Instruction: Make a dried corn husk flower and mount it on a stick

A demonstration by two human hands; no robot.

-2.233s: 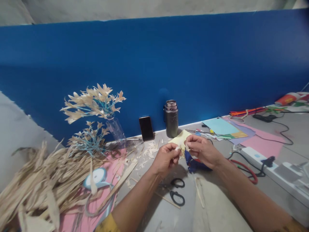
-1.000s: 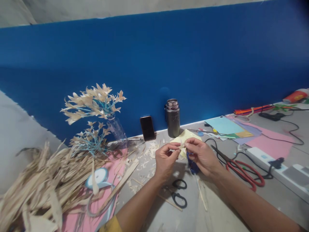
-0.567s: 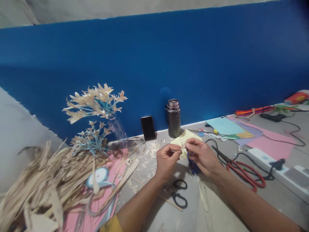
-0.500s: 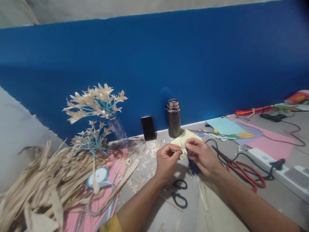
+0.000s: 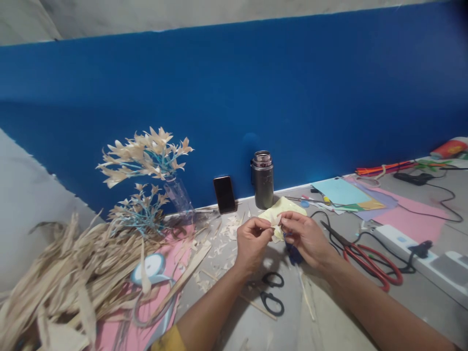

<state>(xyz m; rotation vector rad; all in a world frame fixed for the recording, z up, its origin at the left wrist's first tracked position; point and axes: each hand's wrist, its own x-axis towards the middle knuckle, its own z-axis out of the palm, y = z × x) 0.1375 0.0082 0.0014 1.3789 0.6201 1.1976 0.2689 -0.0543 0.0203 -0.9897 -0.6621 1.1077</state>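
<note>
My left hand (image 5: 254,243) and my right hand (image 5: 306,240) meet over the middle of the table, fingertips close together. Each pinches thumb against forefinger on a small pale husk piece (image 5: 275,222), mostly hidden by the fingers. Behind them lies a sheet of yellow paper (image 5: 294,205). Below my right hand is a dark blue object (image 5: 294,255), partly covered. Black-handled scissors (image 5: 272,298) rest under my left forearm, blades hidden. Thin pale sticks (image 5: 307,298) lie nearby, and cut husk scraps (image 5: 229,229) are scattered to the left.
Dried husks (image 5: 73,273) heap at the left beside husk flowers (image 5: 146,153) in a clear vase (image 5: 179,195). A phone (image 5: 224,195) and a flask (image 5: 263,180) stand by the blue wall. Red-handled shears (image 5: 373,265), coloured paper (image 5: 341,190) and a power strip (image 5: 402,243) lie right.
My fingertips have drawn slightly apart, and the pale piece between them shows at a different angle. Everything else stays in place.
</note>
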